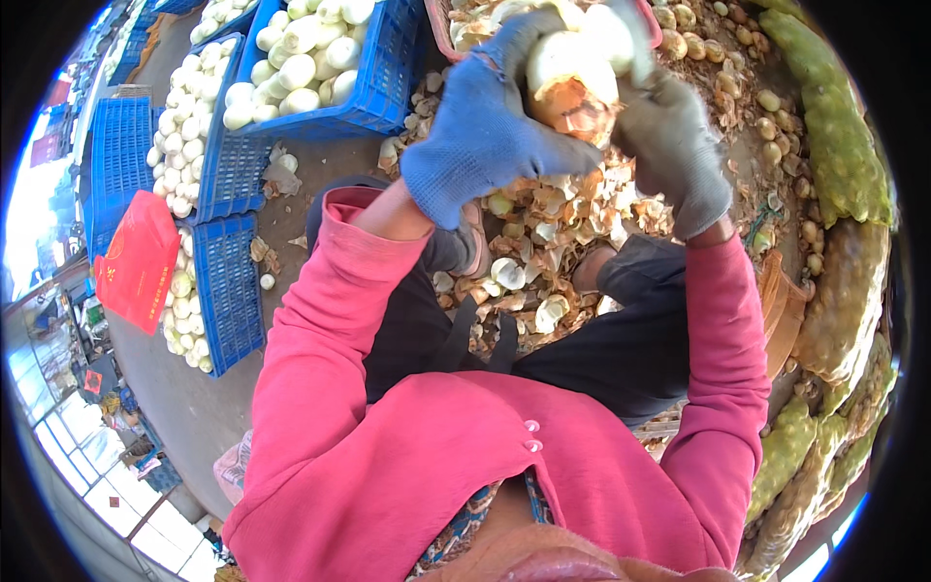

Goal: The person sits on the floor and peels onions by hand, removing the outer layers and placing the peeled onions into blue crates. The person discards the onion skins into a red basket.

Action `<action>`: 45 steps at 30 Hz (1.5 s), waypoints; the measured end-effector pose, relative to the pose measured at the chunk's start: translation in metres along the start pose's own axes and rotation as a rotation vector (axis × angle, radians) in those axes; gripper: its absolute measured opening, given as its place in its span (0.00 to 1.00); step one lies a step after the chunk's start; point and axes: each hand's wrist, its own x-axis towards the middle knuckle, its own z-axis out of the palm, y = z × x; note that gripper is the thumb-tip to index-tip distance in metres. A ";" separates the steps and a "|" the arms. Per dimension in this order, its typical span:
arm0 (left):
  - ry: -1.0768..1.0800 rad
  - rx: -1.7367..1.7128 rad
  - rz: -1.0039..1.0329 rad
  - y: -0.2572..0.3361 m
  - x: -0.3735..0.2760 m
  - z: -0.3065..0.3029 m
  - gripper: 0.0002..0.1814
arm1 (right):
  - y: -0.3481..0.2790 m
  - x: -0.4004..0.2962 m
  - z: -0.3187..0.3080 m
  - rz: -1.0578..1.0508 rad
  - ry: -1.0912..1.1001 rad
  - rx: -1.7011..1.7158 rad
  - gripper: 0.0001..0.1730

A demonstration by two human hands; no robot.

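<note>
A large, partly peeled onion (566, 67) is in my left hand (465, 138), which wears a blue knitted glove. Its upper part is bare and white, while brown torn skin clings to the lower end. My right hand (676, 142), in a grey glove, is curled close against the onion's right side. Blur hides what its fingertips grip. Another white peeled onion (609, 36) shows just beyond, and whether it is held cannot be told. Loose onion skins (560, 211) cover the ground below, between my legs.
Beyond my hands is a pink basket (438, 29) with skins inside. Blue plastic crates (231, 291) of peeled onions (298, 69) stand at left, a red bag (138, 262) on one. Small unpeeled onions (771, 127) lie at right beside full green mesh sacks (822, 116).
</note>
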 end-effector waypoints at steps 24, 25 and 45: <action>-0.238 0.211 -0.208 -0.004 -0.013 0.013 0.38 | 0.002 -0.038 0.005 -0.735 -0.003 -0.756 0.25; -0.199 0.319 -0.118 -0.003 -0.016 0.017 0.38 | 0.010 -0.031 0.001 -0.739 -0.005 -0.719 0.19; -0.222 -0.287 -0.419 0.017 -0.008 0.006 0.49 | 0.037 -0.037 0.007 -0.537 0.133 0.078 0.08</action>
